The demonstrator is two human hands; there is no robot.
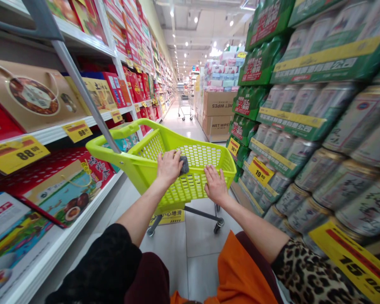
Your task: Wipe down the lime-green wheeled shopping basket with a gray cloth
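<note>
A lime-green plastic shopping cart (136, 158) stands right before me, its basket side pierced with holes. My left hand (168, 166) is at the basket's near rim, fingers closed on a dark grey sponge-like pad (184, 165) that presses against the rim. Part of the pad is hidden behind the fingers. Farther right, my right hand (215, 182) lies against the basket's near side, fingers stretched up to the rim and the thumb lower down. Grey metal legs and casters (218, 226) show under the basket.
Shelves (91, 122) with boxed gifts and yellow price tags line the left. Stacked packs of cans (288, 114) rise close on the right. Wet-wipe cartons (218, 103) stand beyond the cart. Another cart (185, 105) is down the aisle. A yellow floor sign (169, 217) sits below the basket.
</note>
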